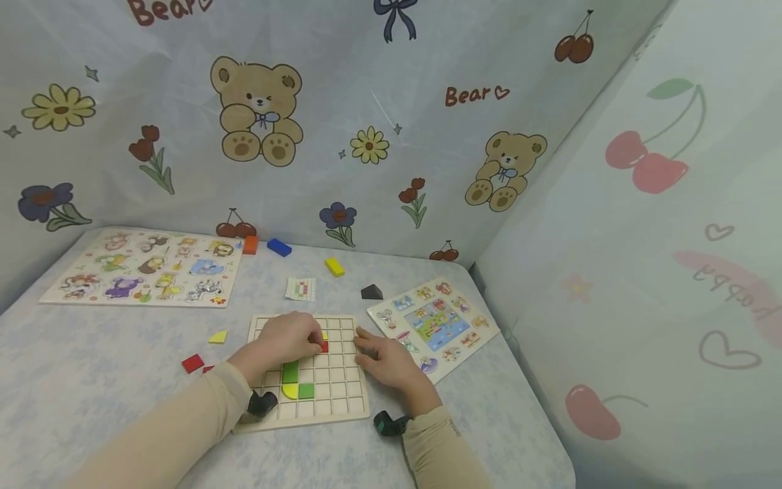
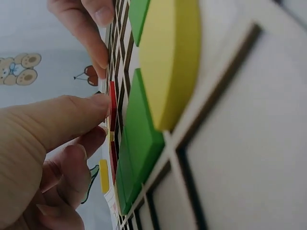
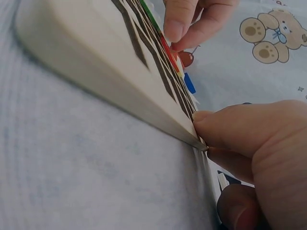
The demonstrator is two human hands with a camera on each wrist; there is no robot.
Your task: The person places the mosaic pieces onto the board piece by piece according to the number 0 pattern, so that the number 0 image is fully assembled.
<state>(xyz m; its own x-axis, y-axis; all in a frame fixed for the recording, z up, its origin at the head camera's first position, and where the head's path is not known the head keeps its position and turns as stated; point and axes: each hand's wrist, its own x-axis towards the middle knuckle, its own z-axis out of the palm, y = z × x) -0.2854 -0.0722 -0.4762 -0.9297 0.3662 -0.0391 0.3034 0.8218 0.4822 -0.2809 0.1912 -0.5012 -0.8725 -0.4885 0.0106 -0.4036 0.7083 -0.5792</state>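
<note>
A wooden grid board lies on the table with several coloured pieces in its squares. My left hand reaches over its left half, thumb and fingertips pinching a red square piece at the grid. Green pieces and a yellow rounded piece sit nearer the board's front. A bit of yellow shows just beyond the red piece. At the board's right edge, my right hand grips the rim, with the thumb on top in the right wrist view. The left hand hides part of the grid.
Left of the board lie a yellow piece and a red piece. Behind it are a small pattern card, blue, orange, yellow and black blocks. Picture puzzles stand left and right.
</note>
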